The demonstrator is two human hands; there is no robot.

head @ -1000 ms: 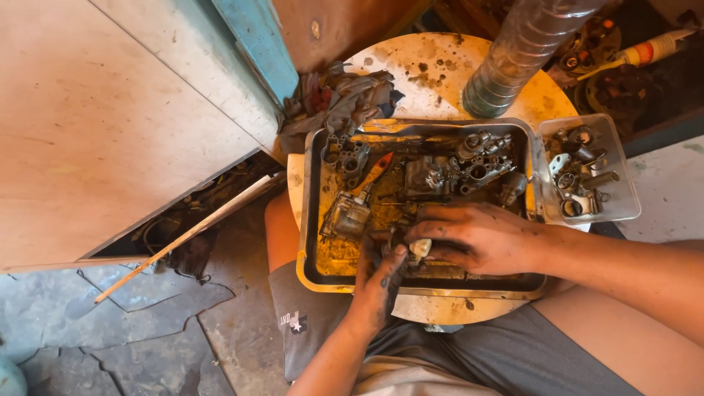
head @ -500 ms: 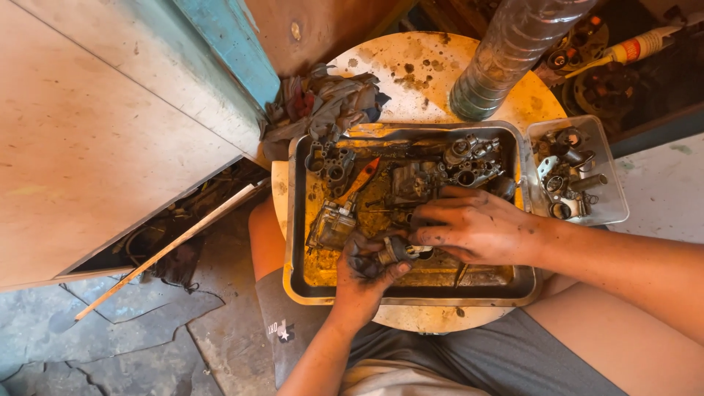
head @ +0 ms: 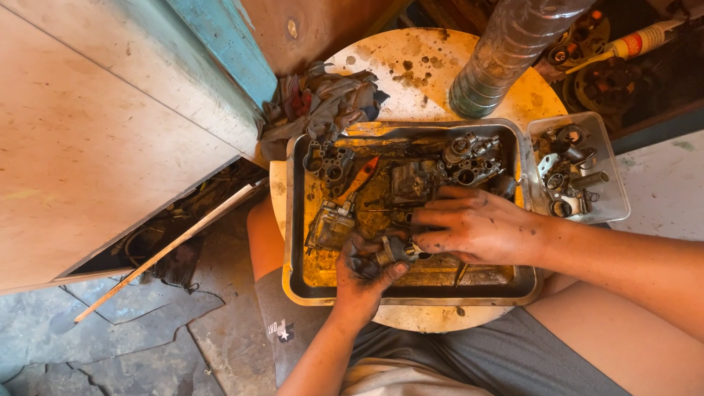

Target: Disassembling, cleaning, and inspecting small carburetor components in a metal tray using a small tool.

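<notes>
Gripped between the thumb and fingers of the left hand [head: 364, 273] is a small metal part [head: 394, 251], held over the near edge of the metal tray [head: 293, 220]. Right hand [head: 477, 224] lies across the tray's middle with its fingers half-curled, fingertips touching the same part. Both hands are grimy. Oily metal parts [head: 469, 160] crowd the tray's far edge, with an orange-handled brush [head: 359, 180] at its left. Just beside the tray's right edge sits a clear plastic box [head: 614, 192] of small fittings. Rags [head: 323, 103] lie at the far left corner, and a plastic bottle [head: 506, 55] stands beyond the far edge on the round table [head: 411, 51].
</notes>
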